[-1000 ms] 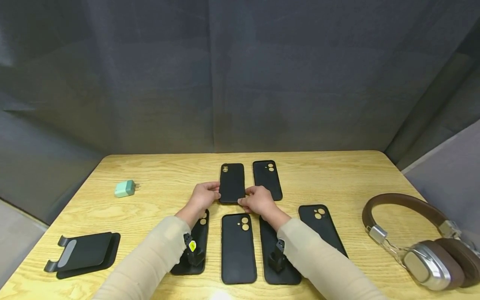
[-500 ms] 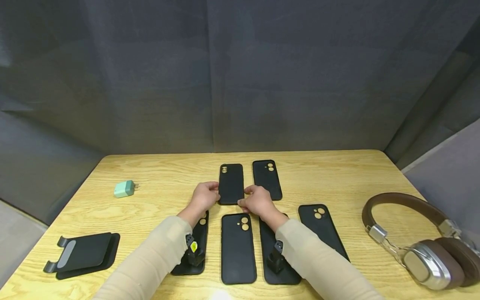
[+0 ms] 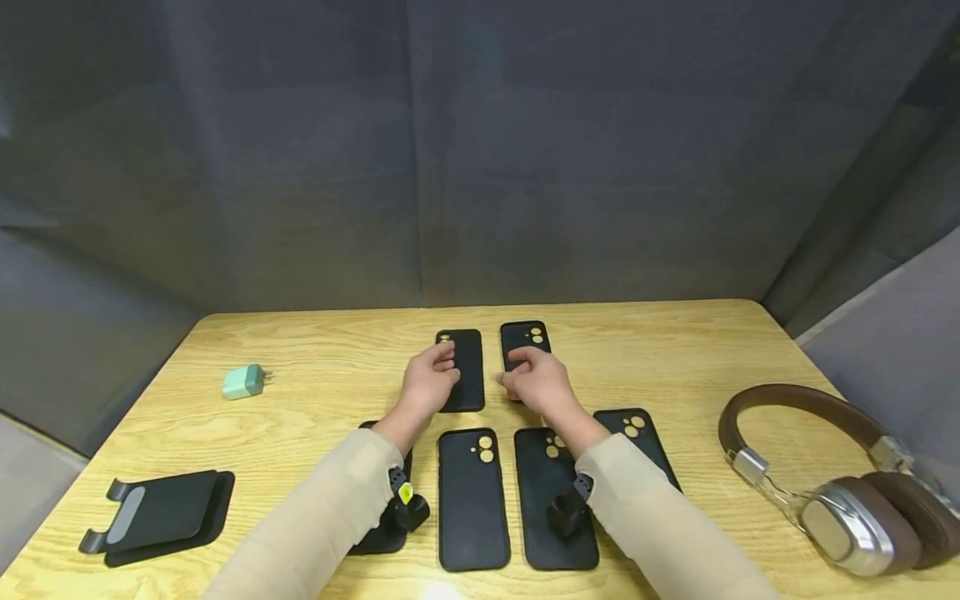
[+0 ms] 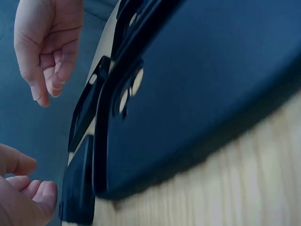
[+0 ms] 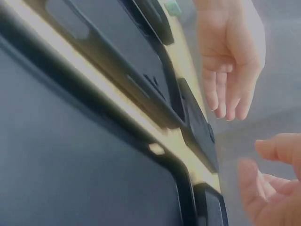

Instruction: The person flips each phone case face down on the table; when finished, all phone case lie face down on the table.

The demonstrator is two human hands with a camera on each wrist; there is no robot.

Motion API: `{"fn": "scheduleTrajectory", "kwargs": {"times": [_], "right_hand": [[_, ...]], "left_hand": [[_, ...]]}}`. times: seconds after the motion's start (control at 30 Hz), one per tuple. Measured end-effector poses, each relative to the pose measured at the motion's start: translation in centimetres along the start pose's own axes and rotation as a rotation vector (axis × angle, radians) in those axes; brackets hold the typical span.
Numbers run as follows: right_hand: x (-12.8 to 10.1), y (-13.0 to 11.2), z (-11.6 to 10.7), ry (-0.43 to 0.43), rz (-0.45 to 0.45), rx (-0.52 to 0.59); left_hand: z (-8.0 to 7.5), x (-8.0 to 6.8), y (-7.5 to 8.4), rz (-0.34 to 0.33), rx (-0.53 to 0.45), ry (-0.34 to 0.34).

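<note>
Phone case, black, lies flat on the wooden table, its camera cutouts at its own 11 o'clock corner. Take it as the hub, with 12 o'clock toward the dark cloth behind the table. The left hand hangs over its 9 o'clock edge, holding nothing, fingers loosely bent and the thumb a small gap away from them.

Just beside it at 3 o'clock lies a second case, cutouts at its 1 o'clock corner. The right hand hovers over it, also bare of any object, thumb and forefinger parted. Both wrist views show the hands raised off the cases.

Four more black cases lie nearer the person: a third case at 7 o'clock, partly under the left sleeve; a fourth case at 6; a fifth case at 5; a sixth case at 4, partly behind the right sleeve.

Farther out, a mint-green plug sits at 9 o'clock, prongs toward 3; a black stand with a grey pad at 8; brown-and-silver headphones between 3 and 4.
</note>
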State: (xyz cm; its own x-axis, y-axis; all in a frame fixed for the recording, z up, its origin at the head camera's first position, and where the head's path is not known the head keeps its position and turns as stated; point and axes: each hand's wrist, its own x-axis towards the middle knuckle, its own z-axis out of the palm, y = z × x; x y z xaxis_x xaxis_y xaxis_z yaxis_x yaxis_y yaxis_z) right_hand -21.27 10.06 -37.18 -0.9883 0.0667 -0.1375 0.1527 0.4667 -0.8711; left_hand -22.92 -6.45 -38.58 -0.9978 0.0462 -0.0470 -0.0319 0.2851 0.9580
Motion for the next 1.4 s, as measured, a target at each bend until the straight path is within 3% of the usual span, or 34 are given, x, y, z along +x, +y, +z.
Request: {"fn": "scheduleTrajectory", "kwargs": {"times": [0.23,0.5,1.03,1.4], "right_hand": [[0.3,1.1,-2.2,0.059,-0.006,-0.044],[0.8,2.5,-3.5,0.068,0.032,-0.048],[2.1,4.2,-2.9,0.037,0.072,-0.034],[2.5,4.0,-2.3,0.04,0.06,-0.12]], "left_hand": [[1.6,0.3,0.4,0.003,-0.035,-0.047],[2.9,0.7,0.7,-0.012,-0.036,-0.1],[4.5,1.8,0.3,-0.043,-0.031,-0.104],[5.0,2.0,0.2,-0.071,-0.064,-0.132]]}}
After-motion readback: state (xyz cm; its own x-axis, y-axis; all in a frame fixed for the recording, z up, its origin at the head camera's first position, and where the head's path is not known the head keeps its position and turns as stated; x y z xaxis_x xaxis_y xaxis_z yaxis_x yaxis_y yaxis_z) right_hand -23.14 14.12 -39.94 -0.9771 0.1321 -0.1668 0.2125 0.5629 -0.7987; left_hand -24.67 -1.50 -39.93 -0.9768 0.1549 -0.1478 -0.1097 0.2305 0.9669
